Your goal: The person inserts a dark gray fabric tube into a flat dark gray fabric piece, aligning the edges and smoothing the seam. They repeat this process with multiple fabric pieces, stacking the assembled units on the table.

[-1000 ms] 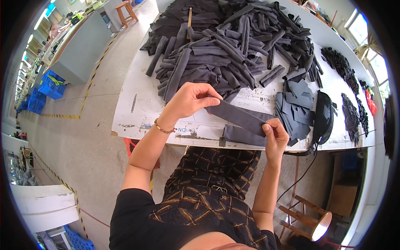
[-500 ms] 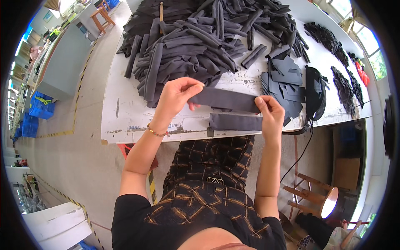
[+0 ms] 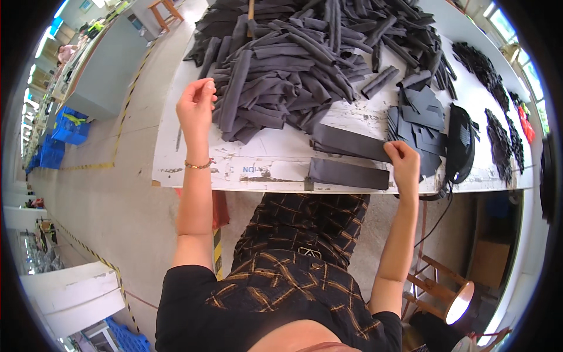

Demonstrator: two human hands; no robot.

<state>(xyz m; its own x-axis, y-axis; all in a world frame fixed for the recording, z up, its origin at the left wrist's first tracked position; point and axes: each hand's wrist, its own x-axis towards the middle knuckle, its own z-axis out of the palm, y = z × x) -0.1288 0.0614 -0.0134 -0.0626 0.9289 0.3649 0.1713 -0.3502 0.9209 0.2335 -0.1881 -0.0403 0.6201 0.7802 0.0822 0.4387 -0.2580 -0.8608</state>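
Note:
My right hand (image 3: 403, 166) pinches the right end of a dark grey fabric strip (image 3: 352, 142) between thumb and fingers. This strip slants across the white table, its left end near the big fabric pile. Closer to the front edge lies a second dark grey fabric strip (image 3: 349, 173), flat and untouched, with a small dark tab under its left end. My left hand (image 3: 197, 105) is raised left of the pile, away from both strips. Its thumb and fingertips are pressed together; whether something tiny is between them I cannot make out.
A heap of dark grey fabric strips (image 3: 281, 76) covers the far table (image 3: 182, 170), with a wooden stick (image 3: 251, 17) in it. At right are flat dark pieces (image 3: 419, 126), a black mesh-sided object (image 3: 461, 144) with a cord, and more dark piles. A wooden stool (image 3: 440, 287) stands below.
My left hand has let go of the strip's left end and moved left. The strip has come down toward the table, its right end still in my right hand. The view has shifted slightly.

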